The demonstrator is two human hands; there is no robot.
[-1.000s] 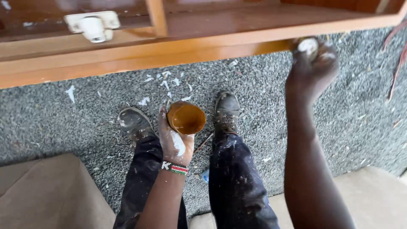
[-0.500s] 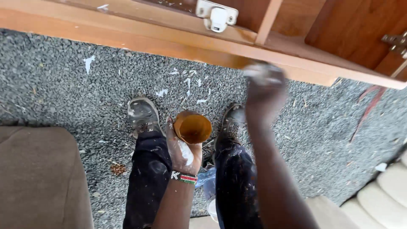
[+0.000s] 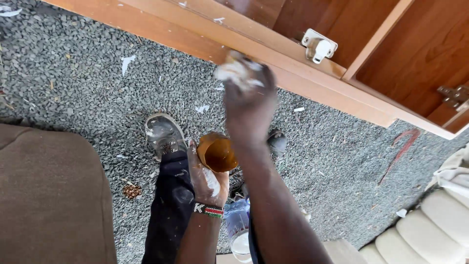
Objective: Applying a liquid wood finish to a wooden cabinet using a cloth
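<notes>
My left hand (image 3: 207,178) grips a small cup (image 3: 216,152) holding brown liquid, level with my knees. A beaded band sits on that wrist. My right hand (image 3: 248,100) is stretched forward and closed on a whitish wad of cloth (image 3: 234,72), blurred, pressed against the front edge of a wooden cabinet frame (image 3: 161,30). My paint-spotted dark trousers and two worn shoes (image 3: 163,134) stand on grey gravel below.
A white hinge (image 3: 318,46) sits on the cabinet's inner rail, a dark metal hinge (image 3: 454,95) at the far right. A brown cushion (image 3: 49,195) lies at the left, cream cushions (image 3: 430,234) at the right. A clear plastic bottle (image 3: 238,227) shows between my legs.
My right hand has swept leftward along the wooden edge with the cloth. The view has shifted right and tilted. The left hand keeps the cup in the same place.
</notes>
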